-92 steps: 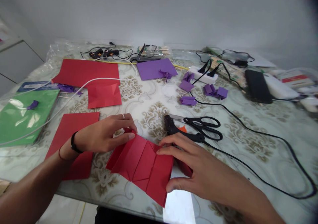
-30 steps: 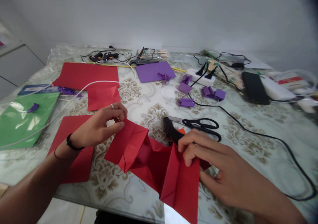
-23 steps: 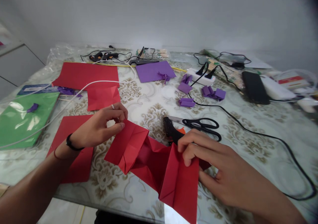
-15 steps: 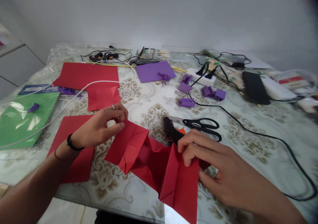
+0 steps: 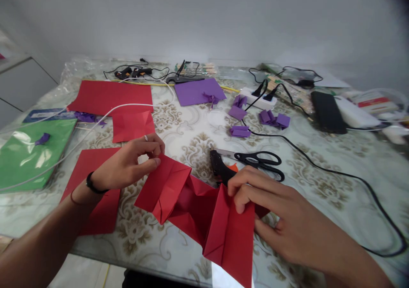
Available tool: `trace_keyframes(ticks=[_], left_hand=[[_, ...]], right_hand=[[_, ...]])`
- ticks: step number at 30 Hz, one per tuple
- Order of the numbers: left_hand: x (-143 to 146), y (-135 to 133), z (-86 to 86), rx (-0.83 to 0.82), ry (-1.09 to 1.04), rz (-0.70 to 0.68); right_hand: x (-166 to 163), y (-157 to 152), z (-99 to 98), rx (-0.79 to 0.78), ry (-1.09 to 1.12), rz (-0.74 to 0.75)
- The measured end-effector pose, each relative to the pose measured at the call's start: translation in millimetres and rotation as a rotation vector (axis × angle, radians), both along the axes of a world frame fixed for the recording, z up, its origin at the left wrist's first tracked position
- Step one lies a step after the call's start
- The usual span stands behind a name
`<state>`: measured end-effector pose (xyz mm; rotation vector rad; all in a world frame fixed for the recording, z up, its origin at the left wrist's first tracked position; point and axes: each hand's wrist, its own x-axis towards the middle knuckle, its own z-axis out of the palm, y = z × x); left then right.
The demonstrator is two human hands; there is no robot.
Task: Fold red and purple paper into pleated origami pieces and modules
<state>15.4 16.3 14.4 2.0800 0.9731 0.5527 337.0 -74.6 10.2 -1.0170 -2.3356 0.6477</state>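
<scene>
A folded red paper piece (image 5: 194, 207) spans the space between my hands, with a raised flap at each end and a sunken, creased middle. My left hand (image 5: 131, 162) pinches its upper left corner between thumb and fingers. At the other end my right hand (image 5: 271, 207) grips the right flap, fingers on top and thumb beneath. Just behind the paper lie a black glue gun (image 5: 220, 166) and black-handled scissors (image 5: 258, 160). A flat red sheet (image 5: 102, 211) rests partly under my left forearm, and a smaller creased red square (image 5: 132, 126) is beyond that hand.
A large red sheet (image 5: 115, 94) and a purple sheet (image 5: 191, 93) lie farther back. Folded purple pieces (image 5: 240, 131) sit near a white power strip (image 5: 258, 98). Green paper (image 5: 32, 156) is at left, a black phone (image 5: 328, 112) at right. A black cord (image 5: 319, 164) curves along the right side.
Almost nothing differs. The right flap and my right hand have shifted very slightly left; both hands keep hold of the red paper.
</scene>
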Motion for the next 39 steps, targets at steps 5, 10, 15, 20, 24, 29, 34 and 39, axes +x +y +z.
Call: trace_keyframes(ticks=[5, 10, 15, 20, 24, 29, 34, 39], left_hand=[[0.1, 0.8, -0.3, -0.002, 0.000, -0.005], [-0.2, 0.3, 0.0, -0.007, -0.008, -0.015], [-0.5, -0.2, 0.0, -0.010, -0.004, -0.016], [0.2, -0.4, 0.3, -0.009, 0.011, -0.003], [1.0, -0.7, 0.7, -0.007, 0.010, -0.007], [1.3, -0.8, 0.9, -0.007, 0.022, 0.010], [0.5, -0.8, 0.3, -0.003, 0.018, -0.009], [0.8, -0.7, 0.7, 0.005, 0.023, -0.013]], right_hand=[[-1.0, 0.3, 1.3, 0.017, 0.003, -0.009], [-2.1, 1.9, 2.0, 0.014, 0.005, -0.002], [-1.2, 1.7, 0.9, 0.009, 0.000, 0.000], [-1.2, 1.5, 0.7, 0.007, -0.004, -0.003], [-1.8, 1.2, 1.0, 0.019, -0.005, 0.000], [-1.9, 0.6, 0.9, 0.026, -0.003, -0.009], [-2.0, 1.5, 1.9, 0.016, -0.004, 0.003], [-2.2, 1.2, 1.2, 0.013, -0.008, 0.006]])
